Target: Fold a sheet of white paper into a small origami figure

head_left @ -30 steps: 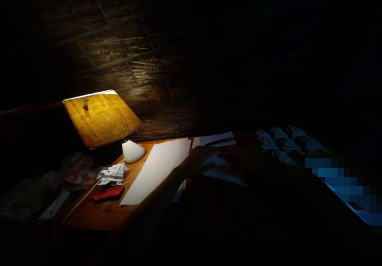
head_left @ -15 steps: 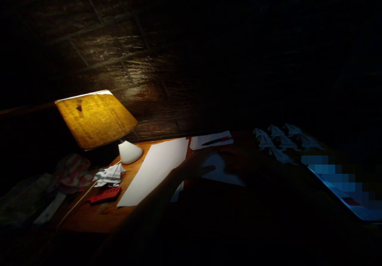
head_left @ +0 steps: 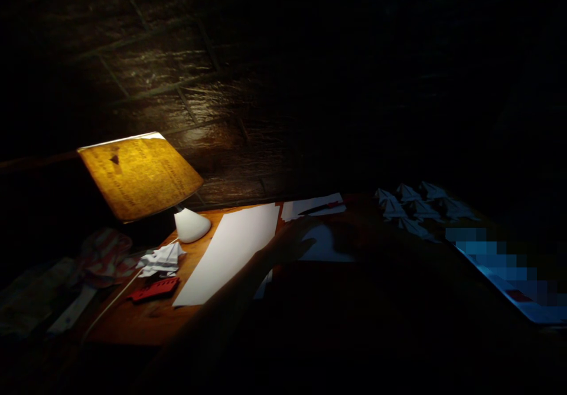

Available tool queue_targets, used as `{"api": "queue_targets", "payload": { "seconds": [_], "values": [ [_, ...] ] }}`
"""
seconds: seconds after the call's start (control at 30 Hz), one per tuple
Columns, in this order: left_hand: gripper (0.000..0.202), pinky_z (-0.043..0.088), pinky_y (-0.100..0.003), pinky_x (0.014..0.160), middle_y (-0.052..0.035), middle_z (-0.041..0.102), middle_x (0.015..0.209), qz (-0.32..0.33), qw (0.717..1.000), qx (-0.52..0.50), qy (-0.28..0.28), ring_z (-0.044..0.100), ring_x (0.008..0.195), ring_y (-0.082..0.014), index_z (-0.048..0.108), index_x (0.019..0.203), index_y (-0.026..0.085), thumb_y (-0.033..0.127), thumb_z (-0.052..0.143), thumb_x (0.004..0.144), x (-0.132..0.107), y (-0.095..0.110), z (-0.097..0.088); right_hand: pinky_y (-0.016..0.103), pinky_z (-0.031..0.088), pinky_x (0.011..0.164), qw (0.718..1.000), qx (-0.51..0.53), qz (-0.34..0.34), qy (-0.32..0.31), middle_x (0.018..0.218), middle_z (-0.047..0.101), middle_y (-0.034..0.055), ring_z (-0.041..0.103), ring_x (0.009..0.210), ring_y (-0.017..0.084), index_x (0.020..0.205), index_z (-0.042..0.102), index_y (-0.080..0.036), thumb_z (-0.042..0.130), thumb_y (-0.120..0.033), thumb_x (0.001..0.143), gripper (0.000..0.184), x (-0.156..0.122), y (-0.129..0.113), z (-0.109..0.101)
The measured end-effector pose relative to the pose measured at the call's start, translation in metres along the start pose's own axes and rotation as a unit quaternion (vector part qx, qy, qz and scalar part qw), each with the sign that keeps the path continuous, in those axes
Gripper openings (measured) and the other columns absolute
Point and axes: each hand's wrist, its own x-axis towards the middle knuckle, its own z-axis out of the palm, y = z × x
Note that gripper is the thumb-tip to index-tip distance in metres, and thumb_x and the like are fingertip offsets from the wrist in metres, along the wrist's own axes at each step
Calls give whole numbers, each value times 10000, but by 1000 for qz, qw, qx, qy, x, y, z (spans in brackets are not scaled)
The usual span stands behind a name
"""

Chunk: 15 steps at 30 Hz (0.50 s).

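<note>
In the dark middle of the desk, my left hand (head_left: 292,241) is closed on a piece of paper (head_left: 322,244), its thumb lying over the paper's left side. At the paper's right edge there is a dark shape that looks like my right hand (head_left: 349,237). Its fingers are lost in shadow, so I cannot tell whether it grips the paper. Just behind the hands, a knife (head_left: 316,208) with a dark blade and red handle rests on small white sheets (head_left: 292,211). A large white sheet (head_left: 239,241) lies left of my left hand, partly behind my forearm.
A lit lamp (head_left: 142,176) with a white base stands at the left. Near it are crumpled or folded paper (head_left: 162,259) and a red object (head_left: 155,289). Several folded paper shapes (head_left: 414,206) sit back right, with a glowing screen (head_left: 509,289) nearer. Cloth (head_left: 104,253) lies far left.
The lower right part of the paper between my hands has shifted up and left, so its visible area is smaller. My left hand stays nearly in place.
</note>
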Motion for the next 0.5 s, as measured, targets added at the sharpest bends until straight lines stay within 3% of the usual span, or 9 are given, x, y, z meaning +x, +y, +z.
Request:
{"api": "queue_targets", "payload": {
  "seconds": [0.5],
  "values": [
    [514, 466, -523, 1087, -116, 560, 1402, -2, 1000, 4, -10, 538, 1296, -310, 500, 1422, 256, 309, 606, 923, 2, 8, -1, 538, 409, 1145, 998, 32, -51, -15, 1490, 578, 117, 543, 1358, 356, 1480, 545, -219, 699, -220, 696, 799, 3, -9, -8]
  ]
}}
